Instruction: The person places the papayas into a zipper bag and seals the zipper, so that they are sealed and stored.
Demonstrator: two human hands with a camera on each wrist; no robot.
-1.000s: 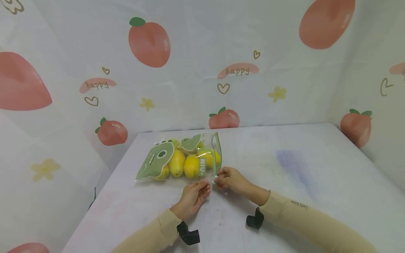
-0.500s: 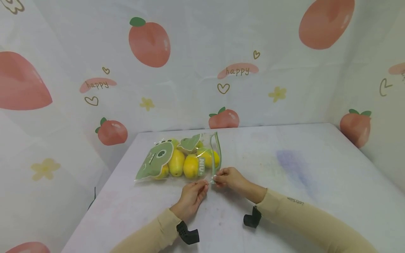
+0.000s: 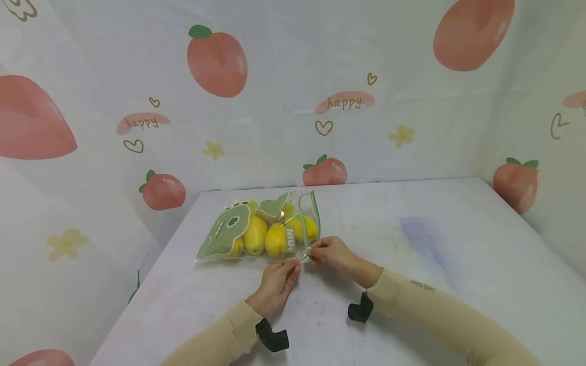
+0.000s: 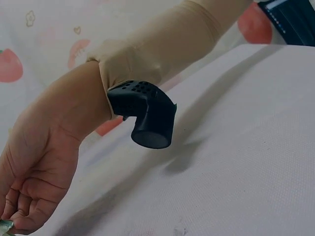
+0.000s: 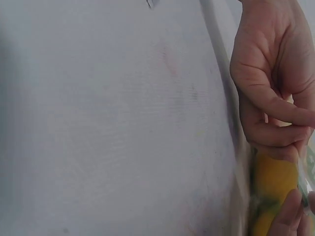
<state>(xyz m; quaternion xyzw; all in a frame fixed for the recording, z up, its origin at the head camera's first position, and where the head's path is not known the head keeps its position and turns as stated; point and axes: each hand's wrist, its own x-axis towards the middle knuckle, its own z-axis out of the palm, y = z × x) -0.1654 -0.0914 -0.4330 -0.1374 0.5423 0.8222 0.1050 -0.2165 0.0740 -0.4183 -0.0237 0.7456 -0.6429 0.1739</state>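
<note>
A clear zip bag [image 3: 224,236] with a green cartoon face print lies on its side, its green-edged mouth to the right. Several yellow fruits [image 3: 255,237] show through the plastic. My left hand [image 3: 275,284] pinches the bag's near corner at the mouth end; in the left wrist view, a green bit of the bag shows at the fingertips of this hand [image 4: 42,162]. Just beside it, my right hand [image 3: 336,258] pinches the near end of the green zip strip [image 3: 308,223]. The right wrist view has the right hand [image 5: 273,83] close over the bag, its thumb and fingers together.
The bag rests on a white table [image 3: 403,305] with a faint purple stain [image 3: 426,246] at right. A white cloth backdrop [image 3: 274,127] printed with peaches stands behind. Black wrist cameras [image 3: 272,337] hang below both sleeves.
My right hand has moved slightly left and away from me, drawing the strip's near end left. My left hand has shifted slightly left, and the gap between the hands is narrower.
</note>
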